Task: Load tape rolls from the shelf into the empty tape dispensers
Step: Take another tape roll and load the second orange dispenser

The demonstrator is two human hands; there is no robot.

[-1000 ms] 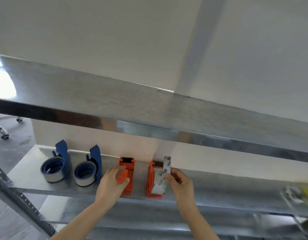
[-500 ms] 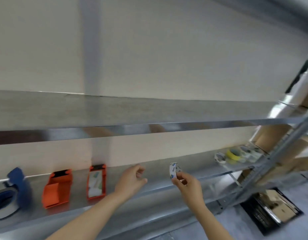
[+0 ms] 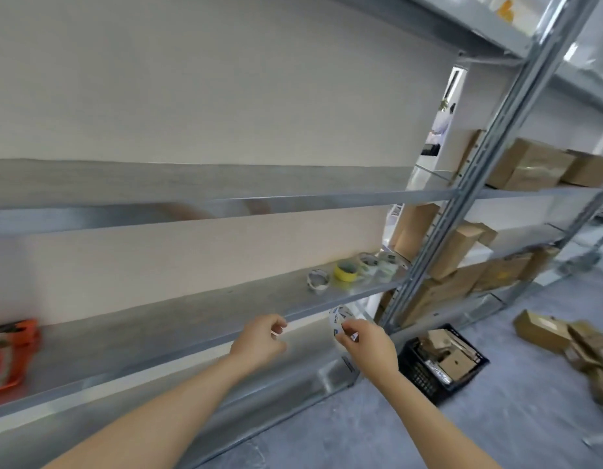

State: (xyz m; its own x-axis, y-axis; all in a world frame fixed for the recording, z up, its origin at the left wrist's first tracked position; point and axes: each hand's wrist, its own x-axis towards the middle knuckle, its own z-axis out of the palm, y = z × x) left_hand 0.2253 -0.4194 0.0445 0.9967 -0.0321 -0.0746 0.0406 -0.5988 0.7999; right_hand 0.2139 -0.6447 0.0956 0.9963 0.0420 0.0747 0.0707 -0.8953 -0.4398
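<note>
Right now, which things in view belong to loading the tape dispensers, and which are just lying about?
Job:
orange dispenser
tape rolls on the shelf
printed slip pinched in the right hand

Lying about:
black crate
stacked cardboard boxes
scattered boxes

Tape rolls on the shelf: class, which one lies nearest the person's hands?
The whitish roll at the left end of the row, just left of the yellow roll. The others sit farther along the shelf from the left hand and right hand.
</note>
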